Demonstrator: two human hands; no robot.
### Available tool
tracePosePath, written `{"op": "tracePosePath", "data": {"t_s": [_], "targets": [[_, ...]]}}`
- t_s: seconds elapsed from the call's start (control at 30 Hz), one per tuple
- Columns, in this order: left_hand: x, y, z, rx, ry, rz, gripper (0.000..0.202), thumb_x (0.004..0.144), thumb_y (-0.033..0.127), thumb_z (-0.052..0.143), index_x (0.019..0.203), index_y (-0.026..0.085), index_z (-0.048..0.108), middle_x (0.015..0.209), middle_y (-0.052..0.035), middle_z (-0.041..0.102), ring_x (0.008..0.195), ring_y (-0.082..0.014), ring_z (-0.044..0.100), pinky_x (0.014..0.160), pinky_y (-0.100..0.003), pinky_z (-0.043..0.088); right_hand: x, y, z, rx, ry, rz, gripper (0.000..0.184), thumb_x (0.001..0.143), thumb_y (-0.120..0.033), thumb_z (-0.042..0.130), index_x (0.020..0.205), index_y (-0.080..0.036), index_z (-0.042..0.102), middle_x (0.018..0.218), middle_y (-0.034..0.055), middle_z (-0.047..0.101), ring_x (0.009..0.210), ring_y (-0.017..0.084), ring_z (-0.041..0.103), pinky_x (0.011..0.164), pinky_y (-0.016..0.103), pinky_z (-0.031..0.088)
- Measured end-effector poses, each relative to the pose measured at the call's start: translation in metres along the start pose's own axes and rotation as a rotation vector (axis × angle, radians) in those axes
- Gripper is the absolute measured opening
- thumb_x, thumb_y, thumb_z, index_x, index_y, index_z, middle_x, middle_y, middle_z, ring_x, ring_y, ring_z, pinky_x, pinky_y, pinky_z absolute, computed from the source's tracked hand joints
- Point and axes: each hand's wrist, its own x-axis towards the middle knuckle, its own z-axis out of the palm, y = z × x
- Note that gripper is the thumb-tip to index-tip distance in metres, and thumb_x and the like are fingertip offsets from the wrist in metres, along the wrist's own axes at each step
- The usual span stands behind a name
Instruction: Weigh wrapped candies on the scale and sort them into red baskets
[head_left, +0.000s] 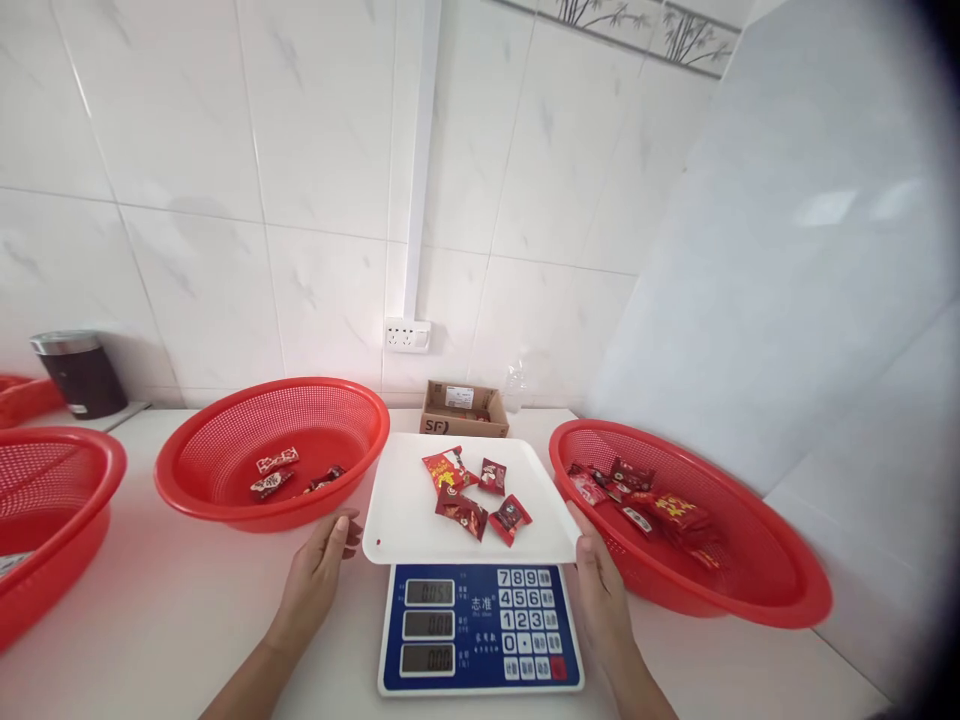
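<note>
A blue electronic scale [480,625] stands in front of me with a white tray [405,520] on top. Several red snack packets [469,492] lie on the tray. My left hand [321,570] rests at the tray's left front corner, fingers together and thumb touching its edge. At the right front corner my right hand [596,580] has its thumb against the tray's rim. Both hands grip the tray's edges.
A red mesh basket [225,480] at the left holds a few packets. Another red basket [750,590] at the right holds several. A third red basket [45,530] sits far left. A small cardboard box [463,410] stands by the tiled wall, a dark bin [79,375] at the back left.
</note>
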Motion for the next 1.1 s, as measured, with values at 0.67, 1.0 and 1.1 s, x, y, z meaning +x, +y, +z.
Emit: {"op": "tracePosePath", "data": {"t_s": [0.67,1.0,1.1], "targets": [[-0.024,0.028,0.024,-0.466,-0.485,-0.233,0.068,0.085,0.064,0.025,0.142,0.029,0.028,0.148,-0.0002,0.032,0.137,-0.0240,0.027,0.113,-0.040,0.022,-0.004,-0.015,0.014,0.700,-0.404,0.641,0.061,0.081,-0.061,0.045,0.125,-0.019,0.056,0.107,0.0105,0.070,0.100,0.029,0.064,0.090,0.045,0.047],[-0.012,0.026,0.011,-0.555,-0.332,-0.275,0.070,0.083,0.068,0.022,0.142,0.031,0.024,0.150,-0.0044,0.029,0.136,-0.0250,0.030,0.108,-0.045,0.029,-0.004,-0.021,0.015,0.681,-0.391,0.675,0.059,0.081,-0.055,0.050,0.124,-0.016,0.056,0.103,0.0114,0.071,0.098,0.029,0.065,0.088,0.045,0.049],[-0.017,0.031,0.016,-0.594,-0.415,-0.276,0.066,0.084,0.066,0.024,0.141,0.035,0.025,0.149,-0.0015,0.032,0.134,-0.0242,0.032,0.107,-0.044,0.031,-0.002,-0.019,0.013,0.684,-0.403,0.680,0.058,0.081,-0.054,0.052,0.125,-0.015,0.056,0.103,0.0112,0.071,0.097,0.029,0.066,0.088,0.045,0.050]]}}
